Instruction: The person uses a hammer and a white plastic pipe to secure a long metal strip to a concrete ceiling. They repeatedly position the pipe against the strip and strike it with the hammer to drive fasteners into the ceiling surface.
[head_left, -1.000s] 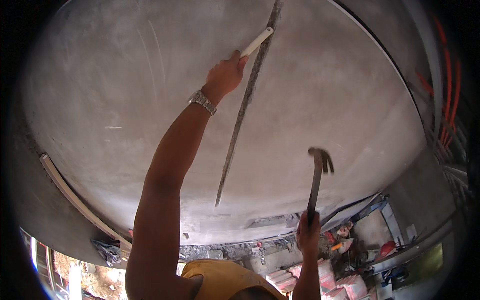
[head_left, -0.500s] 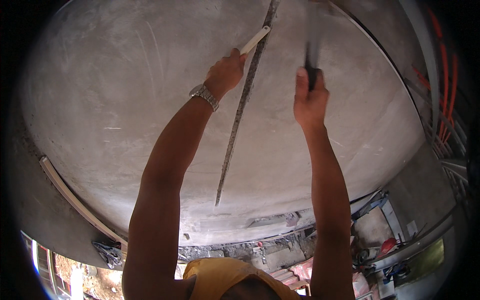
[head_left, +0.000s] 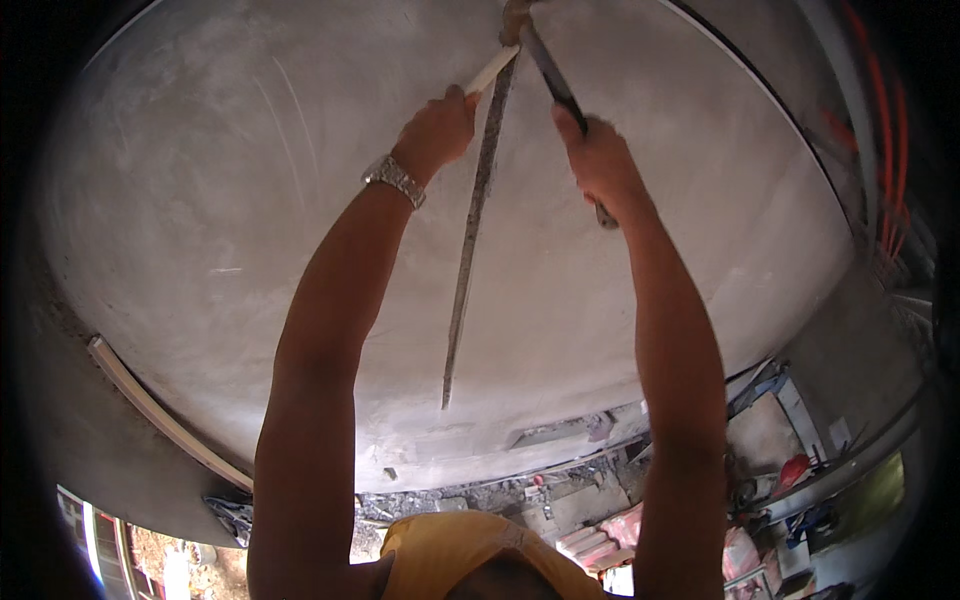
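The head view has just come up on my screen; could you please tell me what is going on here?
A person is working at a grey wall that has a long, narrow groove in it. Their left hand grips a pale, flat bar, whose far end lies over the groove. Their right hand holds a hammer by its handle, with the hammer's head at that end of the bar; whether they touch is hard to tell.

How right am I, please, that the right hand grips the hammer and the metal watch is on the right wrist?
Not quite: the head view shows the metal watch on the left wrist, not the right; the right hand does grip the hammer.
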